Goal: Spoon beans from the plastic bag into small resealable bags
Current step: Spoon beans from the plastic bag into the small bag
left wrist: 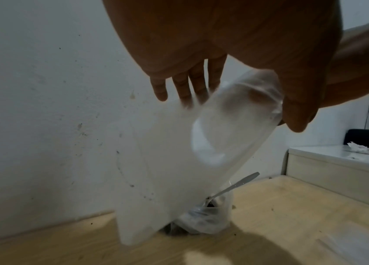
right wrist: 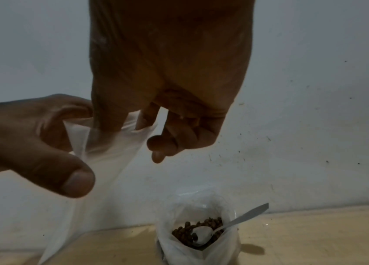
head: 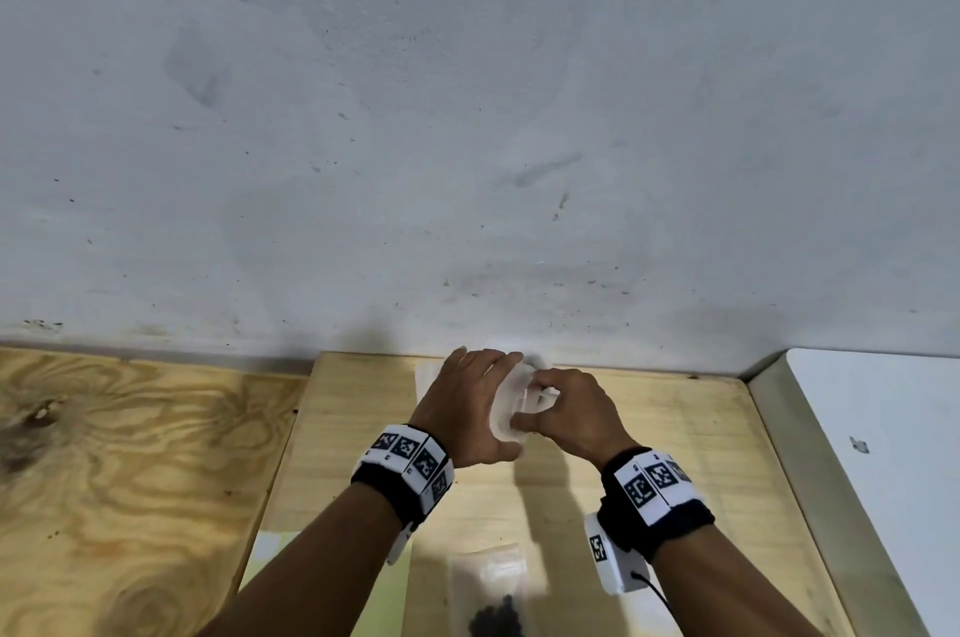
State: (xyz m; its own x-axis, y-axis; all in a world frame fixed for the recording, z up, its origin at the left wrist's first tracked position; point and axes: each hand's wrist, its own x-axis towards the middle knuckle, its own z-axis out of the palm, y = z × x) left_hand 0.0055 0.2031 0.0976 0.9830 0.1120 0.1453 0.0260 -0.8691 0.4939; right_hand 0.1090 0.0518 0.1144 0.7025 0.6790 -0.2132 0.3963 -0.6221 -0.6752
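Note:
An empty small clear resealable bag (head: 511,410) hangs between my hands above the pale wooden table (head: 675,428). My left hand (head: 483,402) pinches one side of its mouth between thumb and fingers (left wrist: 192,84). My right hand (head: 553,402) pinches the other side, with fingertips (right wrist: 147,116) tucked into the opening. Under the small bag (left wrist: 167,170), by the wall, stands the plastic bag (right wrist: 199,240) of brown beans (right wrist: 201,227). A white spoon (right wrist: 235,220) lies in them. Another small bag (head: 493,595) holding dark beans lies near me.
A stained white wall (head: 467,116) closes the far side right behind the bean bag. A white counter (head: 883,454) adjoins the table on the right, with crumpled paper (left wrist: 360,148) on it. Plywood (head: 130,480) lies to the left. A yellow-green sheet (head: 270,569) sits under my left forearm.

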